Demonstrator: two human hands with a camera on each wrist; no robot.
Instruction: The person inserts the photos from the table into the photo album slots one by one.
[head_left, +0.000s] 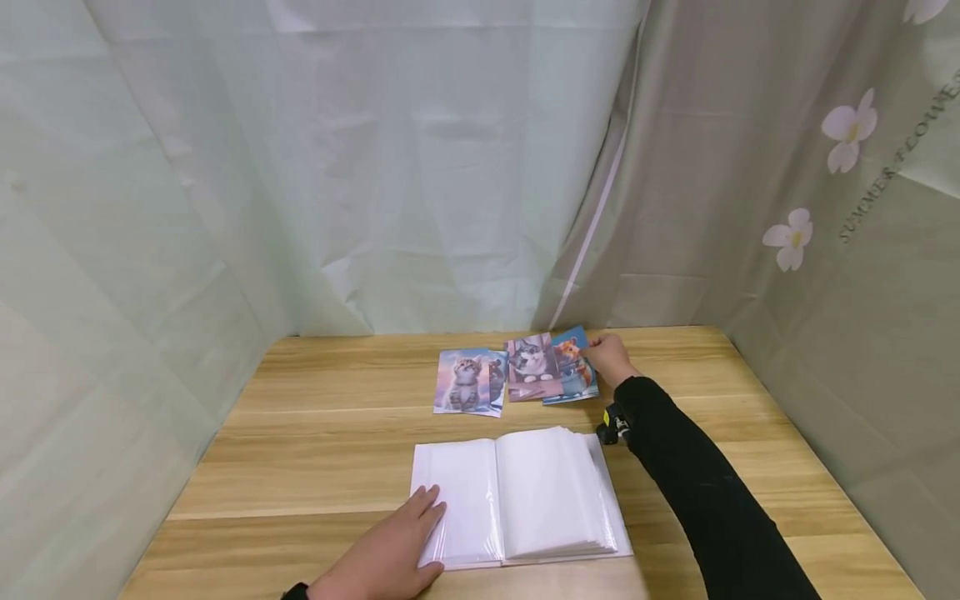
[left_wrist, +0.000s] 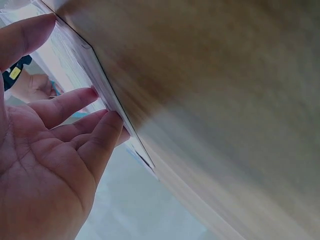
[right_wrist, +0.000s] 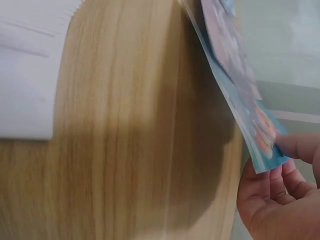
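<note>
An album [head_left: 457, 492] with clear-sleeved white pages lies open near the table's front. My left hand [head_left: 397, 542] rests with spread fingers on its lower left edge; the left wrist view shows the same hand [left_wrist: 55, 150] against the album's edge. At the back, my right hand [head_left: 611, 358] pinches the right edge of a blue card with an orange animal [head_left: 570, 354]. In the right wrist view, thumb and fingers of the hand [right_wrist: 285, 185] hold the blue card's corner [right_wrist: 270, 162], lifted a little. A grey-and-white cat card [head_left: 531, 358] overlaps its left side.
Left of those cards lie a kitten card [head_left: 461, 383] and another card [head_left: 497, 379] partly under it. The wooden table [head_left: 315, 450] is bounded by hanging curtains [head_left: 450, 167] at the back and both sides.
</note>
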